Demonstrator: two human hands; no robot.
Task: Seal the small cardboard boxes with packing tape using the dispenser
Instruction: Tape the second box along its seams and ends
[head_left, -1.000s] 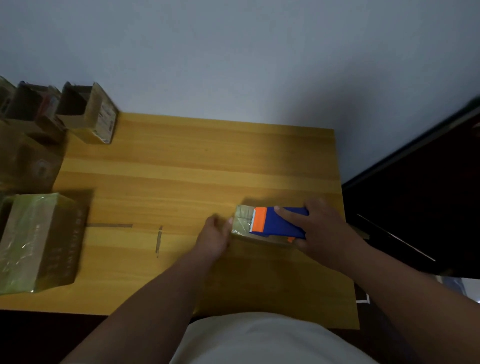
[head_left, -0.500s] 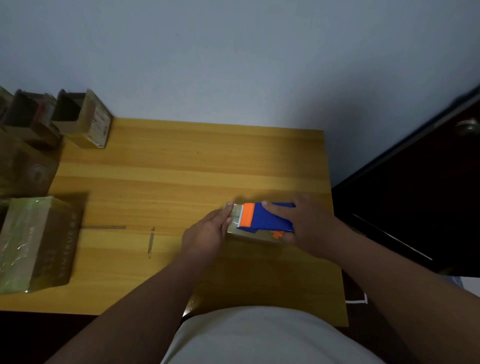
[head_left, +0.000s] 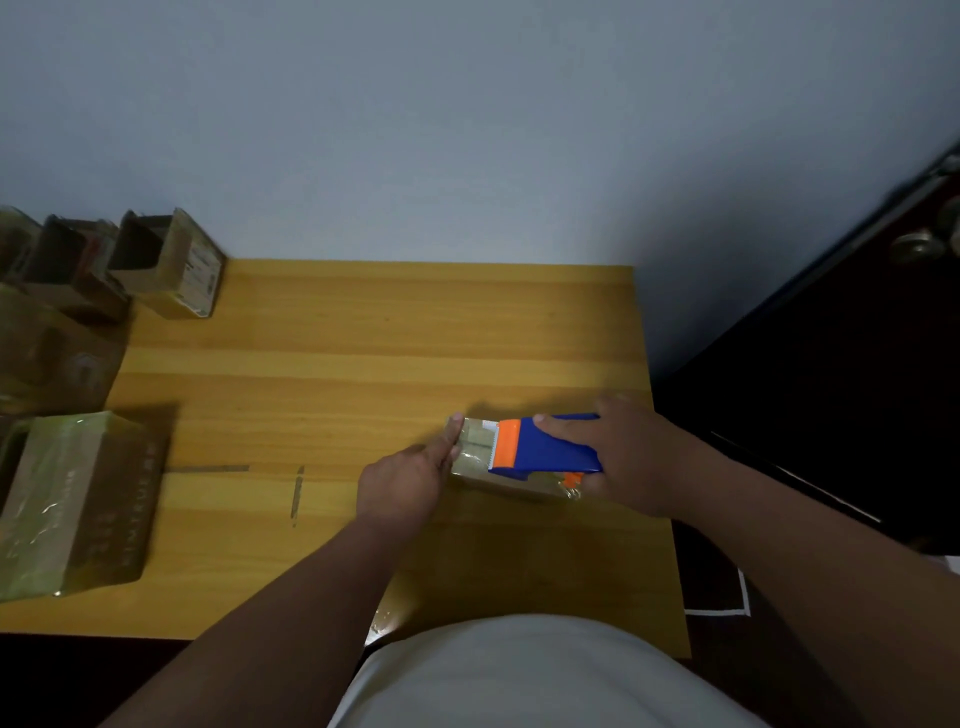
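Gripping blue-and-orange tape dispenser (head_left: 545, 448), right hand (head_left: 631, 457) lays it flat on small cardboard box (head_left: 480, 457), index finger along top, likely for downward pressure. Left hand (head_left: 402, 480), fingers straight, presses box's left end, probably pinning tape start and stopping slide. Box sits at right of wooden worktop (head_left: 363, 353). Taped larger box (head_left: 72, 501) at left edge; open cartons (head_left: 166, 262) far-left. Plain wall behind, dark door (head_left: 857, 364) right.

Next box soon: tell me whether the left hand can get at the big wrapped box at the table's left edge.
Probably yes: the left hand only steadies the small box, and bare table lies between it and the wrapped box.
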